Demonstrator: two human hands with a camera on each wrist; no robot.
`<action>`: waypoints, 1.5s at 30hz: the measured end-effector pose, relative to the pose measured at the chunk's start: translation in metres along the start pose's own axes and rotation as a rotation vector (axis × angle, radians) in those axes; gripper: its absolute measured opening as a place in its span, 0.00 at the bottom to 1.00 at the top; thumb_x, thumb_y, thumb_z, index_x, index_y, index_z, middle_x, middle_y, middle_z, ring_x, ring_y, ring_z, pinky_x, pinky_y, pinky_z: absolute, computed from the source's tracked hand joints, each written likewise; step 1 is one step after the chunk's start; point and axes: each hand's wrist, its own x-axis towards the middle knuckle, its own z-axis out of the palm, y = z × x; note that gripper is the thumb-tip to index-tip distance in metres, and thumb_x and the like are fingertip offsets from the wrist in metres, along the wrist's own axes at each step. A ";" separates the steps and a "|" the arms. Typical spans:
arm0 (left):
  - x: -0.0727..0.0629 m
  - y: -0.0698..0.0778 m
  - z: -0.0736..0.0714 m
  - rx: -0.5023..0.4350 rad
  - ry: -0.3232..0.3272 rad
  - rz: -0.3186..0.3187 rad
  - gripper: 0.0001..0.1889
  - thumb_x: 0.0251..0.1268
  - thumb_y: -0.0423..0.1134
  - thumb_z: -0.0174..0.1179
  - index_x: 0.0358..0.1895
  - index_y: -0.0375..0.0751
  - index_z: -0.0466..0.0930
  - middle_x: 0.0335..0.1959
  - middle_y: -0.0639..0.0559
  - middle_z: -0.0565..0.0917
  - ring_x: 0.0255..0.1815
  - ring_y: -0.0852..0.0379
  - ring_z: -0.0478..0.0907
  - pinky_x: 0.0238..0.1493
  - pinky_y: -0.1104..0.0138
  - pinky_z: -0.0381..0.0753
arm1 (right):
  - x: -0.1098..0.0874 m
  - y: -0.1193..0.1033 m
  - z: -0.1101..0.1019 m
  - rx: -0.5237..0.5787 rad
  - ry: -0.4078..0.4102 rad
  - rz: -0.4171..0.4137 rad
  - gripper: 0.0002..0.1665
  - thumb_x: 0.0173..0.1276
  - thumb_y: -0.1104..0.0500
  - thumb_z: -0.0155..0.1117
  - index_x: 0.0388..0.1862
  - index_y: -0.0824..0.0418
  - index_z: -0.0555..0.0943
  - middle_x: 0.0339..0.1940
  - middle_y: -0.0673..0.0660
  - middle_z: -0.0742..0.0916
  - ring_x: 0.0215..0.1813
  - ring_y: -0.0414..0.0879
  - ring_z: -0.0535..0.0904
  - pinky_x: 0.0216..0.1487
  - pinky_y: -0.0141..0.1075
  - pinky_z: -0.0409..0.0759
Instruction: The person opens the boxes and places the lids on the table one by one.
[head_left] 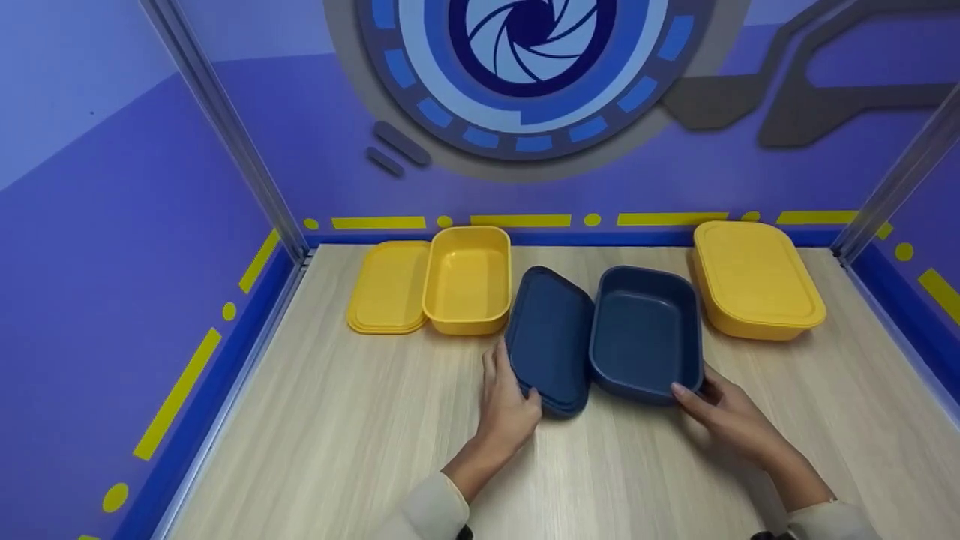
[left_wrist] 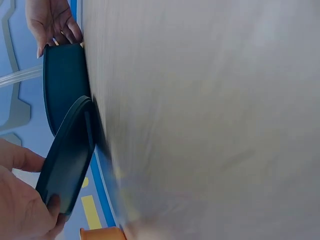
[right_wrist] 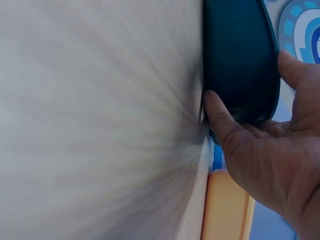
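Note:
A dark blue lid point(head_left: 551, 337) is tilted beside the matching box, its left edge raised. My left hand point(head_left: 504, 401) grips it by the left edge and near corner, thumb on the top face and fingers beneath, as the left wrist view shows. The open dark blue box point(head_left: 646, 334) stands upright on the table, with its inside bare. At its near right corner my right hand point(head_left: 724, 412) holds it, thumb at the rim and fingers along the outer wall. The lid's right edge meets the box's left side in the head view.
Left of the lid stands an open yellow box point(head_left: 468, 281), with a yellow lid point(head_left: 390, 287) lying beside it. A closed yellow box point(head_left: 759, 281) sits at the back right. Blue printed walls point(head_left: 525, 199) border the wooden table point(head_left: 360, 450) at the back and sides.

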 end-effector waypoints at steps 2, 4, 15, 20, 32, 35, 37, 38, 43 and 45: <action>0.001 -0.001 -0.001 0.020 -0.005 -0.007 0.48 0.62 0.23 0.67 0.85 0.32 0.52 0.82 0.34 0.61 0.80 0.37 0.69 0.79 0.46 0.72 | -0.001 0.000 0.000 0.011 0.006 -0.013 0.51 0.84 0.37 0.55 0.91 0.57 0.45 0.87 0.72 0.62 0.86 0.65 0.63 0.57 0.14 0.70; 0.001 -0.002 -0.001 0.047 -0.009 -0.004 0.48 0.63 0.23 0.67 0.85 0.31 0.52 0.83 0.34 0.60 0.80 0.37 0.69 0.78 0.47 0.74 | -0.001 0.000 0.001 0.021 0.013 -0.026 0.51 0.84 0.39 0.56 0.91 0.57 0.45 0.87 0.72 0.62 0.85 0.65 0.64 0.57 0.15 0.71; 0.002 -0.005 -0.004 0.188 -0.030 0.036 0.45 0.61 0.23 0.68 0.83 0.35 0.60 0.85 0.34 0.58 0.80 0.37 0.68 0.73 0.47 0.78 | 0.000 0.000 0.001 0.028 0.011 -0.014 0.52 0.84 0.38 0.57 0.91 0.56 0.45 0.87 0.72 0.63 0.85 0.65 0.65 0.56 0.16 0.72; 0.001 -0.002 -0.004 0.213 -0.040 0.035 0.44 0.62 0.25 0.68 0.82 0.36 0.62 0.86 0.34 0.56 0.82 0.37 0.66 0.75 0.47 0.77 | 0.002 0.000 0.002 0.008 0.012 -0.008 0.52 0.83 0.37 0.56 0.91 0.57 0.45 0.87 0.72 0.63 0.85 0.65 0.65 0.56 0.16 0.71; -0.002 -0.003 -0.002 0.164 -0.070 0.055 0.41 0.63 0.30 0.71 0.81 0.36 0.65 0.86 0.35 0.57 0.82 0.37 0.64 0.77 0.44 0.74 | 0.001 -0.002 -0.003 0.037 0.008 0.039 0.55 0.83 0.34 0.54 0.91 0.58 0.41 0.88 0.74 0.59 0.85 0.65 0.62 0.60 0.20 0.77; -0.002 -0.002 0.000 0.150 -0.078 0.033 0.44 0.63 0.31 0.72 0.82 0.38 0.63 0.86 0.35 0.57 0.83 0.37 0.63 0.79 0.44 0.72 | 0.001 -0.003 -0.003 0.089 0.010 0.048 0.55 0.84 0.36 0.55 0.91 0.60 0.41 0.87 0.76 0.58 0.85 0.65 0.62 0.63 0.25 0.81; -0.002 -0.003 0.001 0.149 -0.090 0.009 0.45 0.62 0.32 0.73 0.83 0.40 0.62 0.86 0.34 0.57 0.84 0.37 0.62 0.80 0.43 0.70 | 0.001 -0.003 -0.003 0.107 0.016 0.053 0.54 0.84 0.37 0.55 0.91 0.61 0.41 0.87 0.76 0.58 0.85 0.65 0.62 0.64 0.27 0.82; -0.003 -0.003 0.001 0.150 -0.098 -0.001 0.46 0.62 0.32 0.74 0.83 0.40 0.61 0.86 0.34 0.56 0.84 0.36 0.62 0.81 0.42 0.69 | 0.001 -0.003 -0.003 0.106 0.019 0.056 0.54 0.84 0.37 0.55 0.90 0.61 0.41 0.87 0.77 0.58 0.85 0.65 0.63 0.64 0.27 0.83; -0.002 -0.005 0.002 0.181 -0.167 -0.037 0.48 0.64 0.35 0.74 0.85 0.39 0.57 0.87 0.30 0.52 0.86 0.33 0.57 0.83 0.41 0.65 | 0.002 -0.001 -0.005 0.078 0.025 0.072 0.54 0.84 0.36 0.54 0.90 0.62 0.42 0.87 0.77 0.58 0.85 0.65 0.63 0.62 0.26 0.82; -0.001 -0.007 0.002 0.201 -0.212 -0.053 0.49 0.67 0.38 0.72 0.86 0.38 0.52 0.87 0.27 0.50 0.87 0.31 0.54 0.84 0.40 0.63 | 0.002 0.000 -0.005 0.075 0.022 0.080 0.54 0.84 0.36 0.53 0.90 0.62 0.42 0.87 0.77 0.58 0.85 0.65 0.63 0.62 0.27 0.82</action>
